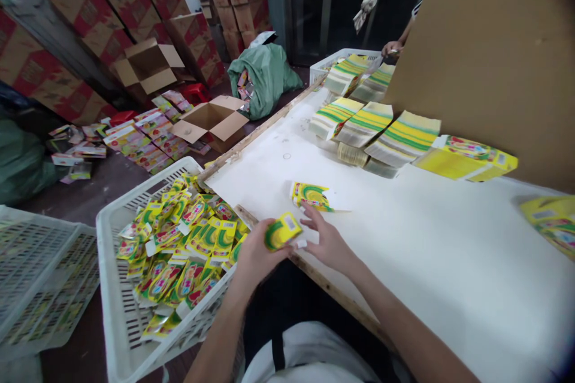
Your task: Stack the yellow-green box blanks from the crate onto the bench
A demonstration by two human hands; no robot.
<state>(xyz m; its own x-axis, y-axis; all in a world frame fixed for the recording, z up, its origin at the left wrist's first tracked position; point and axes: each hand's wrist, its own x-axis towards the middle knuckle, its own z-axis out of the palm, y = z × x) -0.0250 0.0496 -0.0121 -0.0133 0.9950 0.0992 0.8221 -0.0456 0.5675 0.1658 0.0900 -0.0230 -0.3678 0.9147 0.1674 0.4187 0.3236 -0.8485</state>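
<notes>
My left hand [258, 257] is closed around a small yellow and green carton [283, 231], held over the table's near edge. A white flap sticks out at the carton's end, close to my right thumb. My right hand [327, 243] is beside it with the fingers apart; whether the thumb touches the flap I cannot tell. Just beyond my right fingertips, a flattened yellow carton [311, 195] lies on the white table [431, 251]. To my left stands a white plastic crate [105, 287] heaped with similar yellow cartons [186, 251].
Bundles of flat cartons [366, 122] line the table's far side, by a large cardboard sheet [489, 60]. Another person's hand [392, 48] shows at the back near a second crate [317, 73]. Open boxes [211, 119], a green sack [265, 81] and stacked boxes [193, 42] occupy the floor.
</notes>
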